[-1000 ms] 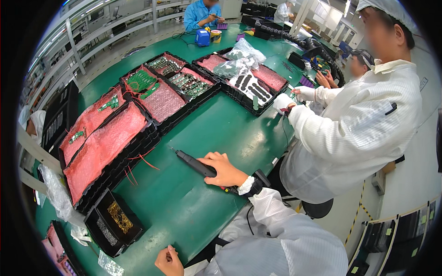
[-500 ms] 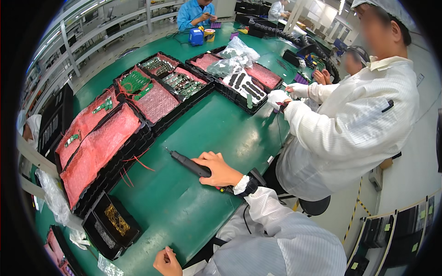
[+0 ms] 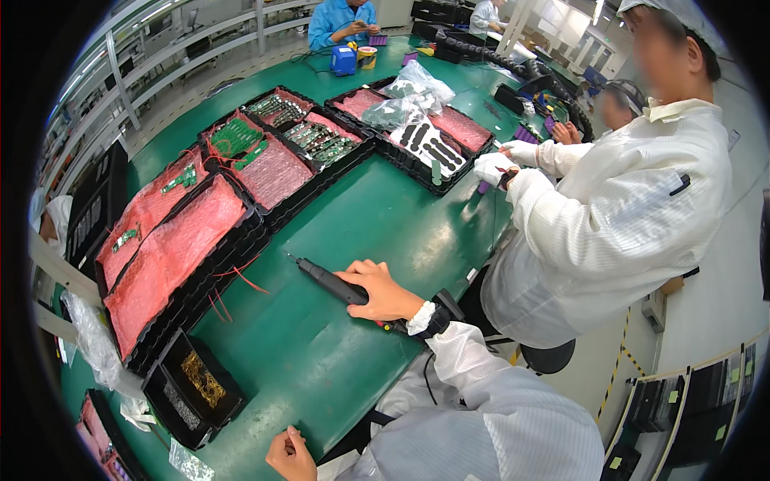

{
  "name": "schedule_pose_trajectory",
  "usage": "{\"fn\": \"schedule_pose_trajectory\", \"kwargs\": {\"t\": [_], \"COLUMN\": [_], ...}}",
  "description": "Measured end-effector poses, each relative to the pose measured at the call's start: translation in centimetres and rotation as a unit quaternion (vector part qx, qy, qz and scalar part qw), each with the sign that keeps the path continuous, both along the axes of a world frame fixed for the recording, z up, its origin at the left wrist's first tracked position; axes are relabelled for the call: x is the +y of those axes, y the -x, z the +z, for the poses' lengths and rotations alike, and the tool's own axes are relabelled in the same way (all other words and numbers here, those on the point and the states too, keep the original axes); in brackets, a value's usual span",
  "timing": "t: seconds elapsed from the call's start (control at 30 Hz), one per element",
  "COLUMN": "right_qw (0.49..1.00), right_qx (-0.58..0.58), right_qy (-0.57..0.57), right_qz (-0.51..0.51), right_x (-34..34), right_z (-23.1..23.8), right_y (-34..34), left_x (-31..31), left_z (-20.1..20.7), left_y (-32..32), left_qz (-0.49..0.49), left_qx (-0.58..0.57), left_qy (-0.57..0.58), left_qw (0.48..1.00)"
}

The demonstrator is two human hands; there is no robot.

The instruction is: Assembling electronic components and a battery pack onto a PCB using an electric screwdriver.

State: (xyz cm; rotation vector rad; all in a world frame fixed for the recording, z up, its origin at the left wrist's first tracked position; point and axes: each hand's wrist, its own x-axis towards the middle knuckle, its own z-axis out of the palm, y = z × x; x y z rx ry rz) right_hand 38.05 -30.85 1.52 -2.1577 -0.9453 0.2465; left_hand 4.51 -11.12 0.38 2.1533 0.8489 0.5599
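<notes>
My right hand [image 3: 387, 295] is wrapped round a black electric screwdriver [image 3: 324, 277]. The tool lies low over the green table, its thin bit pointing to the far left. At the near table edge my left hand [image 3: 290, 458] rests with curled fingers, and nothing shows in it. Closest to that hand is a black two-part bin [image 3: 210, 437] with gold-coloured small parts [image 3: 202, 381] in one half and silver small parts [image 3: 181, 409] in the other.
Black trays lined with pink bubble wrap [image 3: 172, 268] run along the left, some holding green circuit boards [image 3: 234, 138]. Another tray [image 3: 439, 189] at the back holds white pieces with black strips. On the right a co-worker in white [image 3: 618, 216] works with gloved hands [image 3: 495, 167]. Red wires [image 3: 250, 276] stick out beside the trays.
The co-worker's gloved hands have shifted slightly, and a purple piece shows below them. My right hand and the screwdriver have barely moved; my left hand stays at the table edge.
</notes>
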Motion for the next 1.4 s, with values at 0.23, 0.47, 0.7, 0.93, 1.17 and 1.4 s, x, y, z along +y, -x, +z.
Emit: {"fn": "schedule_pose_trajectory", "kwargs": {"t": [0.23,0.47,0.7,0.93,1.17,1.4], "right_qw": [1.000,1.000,1.000,1.000,1.000,1.000], "right_qx": [0.009,0.000,0.011,0.016,0.008,0.004], "right_qy": [0.007,-0.005,-0.004,0.003,-0.005,-0.009], "right_qz": [0.004,-0.003,-0.003,-0.004,-0.003,-0.005], "right_x": [0.01,-0.03,0.04,0.01,0.14,0.08], "right_z": [-0.01,-0.16,-0.03,0.11,-0.19,-0.30], "right_y": [-0.10,-0.28,-0.10,0.03,-0.21,-0.12], "left_x": [0.12,-0.01,0.02,0.17,0.15,0.15], "left_z": [-0.26,0.04,-0.10,-0.40,-0.31,-0.42], "left_y": [0.15,-0.22,0.04,0.20,0.09,0.25], "left_qz": [-0.007,-0.007,-0.003,-0.006,-0.006,-0.005], "left_qx": [-0.008,-0.010,-0.006,-0.013,-0.008,-0.014], "left_qy": [0.003,0.002,0.004,0.002,0.002,0.003], "left_qw": [1.000,1.000,1.000,1.000,1.000,1.000]}}
